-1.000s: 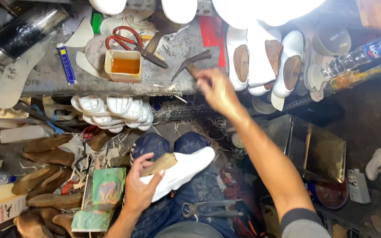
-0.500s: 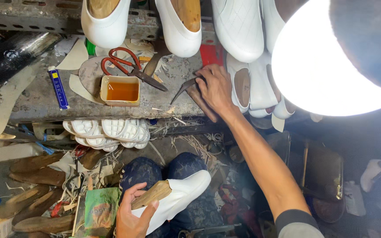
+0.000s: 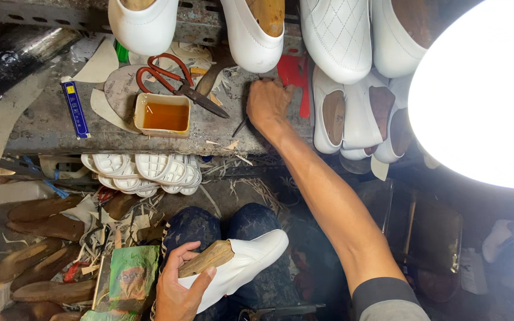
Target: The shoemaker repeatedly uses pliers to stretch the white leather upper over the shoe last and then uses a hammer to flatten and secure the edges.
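Observation:
On my lap lies a white shoe (image 3: 248, 261) stretched on a wooden last (image 3: 206, 260). My left hand (image 3: 176, 288) grips it at the heel end, fingers over the wood. My right hand (image 3: 267, 104) reaches across to the grey workbench (image 3: 43, 128) and is closed over a dark metal tool (image 3: 240, 127), of which only a thin tip shows below the fingers. Red-handled scissors (image 3: 171, 80) and a small tub of amber liquid (image 3: 163, 116) sit just left of that hand.
Several white shoes on lasts (image 3: 334, 35) line the bench's back and right side. A blue tube (image 3: 75, 110) and cut insole pieces (image 3: 99, 65) lie at the left. White soles (image 3: 144, 172) are stacked under the edge; wooden lasts (image 3: 43, 209) litter the floor. A bright lamp (image 3: 483, 89) glares at the right.
My right hand has slid left along the bench and closed over the dark tool. The view has come closer and the lamp has entered at the right. The left hand keeps the shoe.

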